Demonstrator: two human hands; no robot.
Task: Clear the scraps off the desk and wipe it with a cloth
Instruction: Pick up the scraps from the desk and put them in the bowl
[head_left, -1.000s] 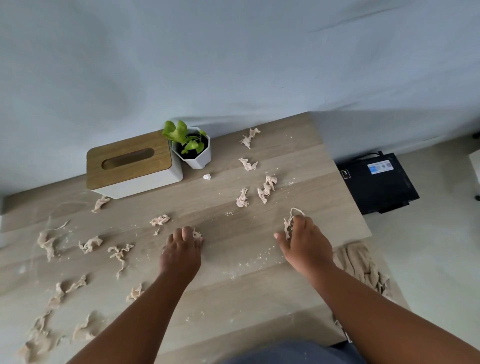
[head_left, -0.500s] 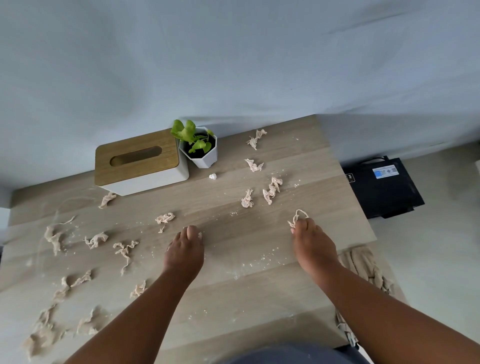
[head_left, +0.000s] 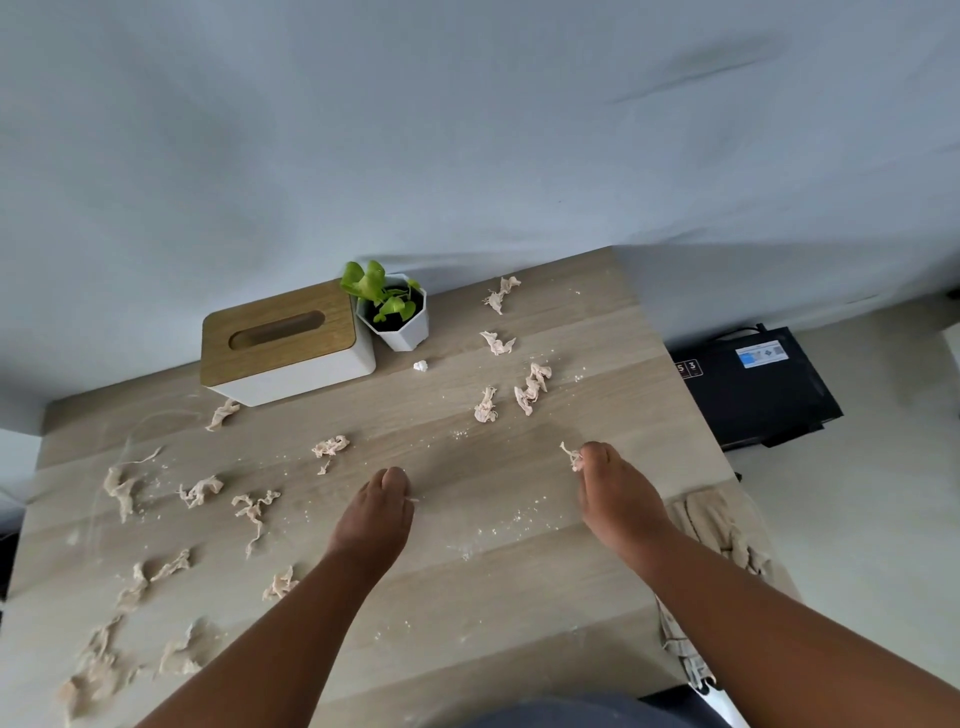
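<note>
A pale wood desk (head_left: 467, 597) stands against a grey wall, strewn with scraps (head_left: 252, 512). The right hand (head_left: 615, 499) pinches one scrap, the left hand (head_left: 374, 519) another, gathering them. A cloth (head_left: 722, 530) waits draped off the right edge.

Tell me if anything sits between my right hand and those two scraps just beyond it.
Nothing visible does. Past the right hand, only bare desk with fine crumbs lies before the two scraps.
</note>
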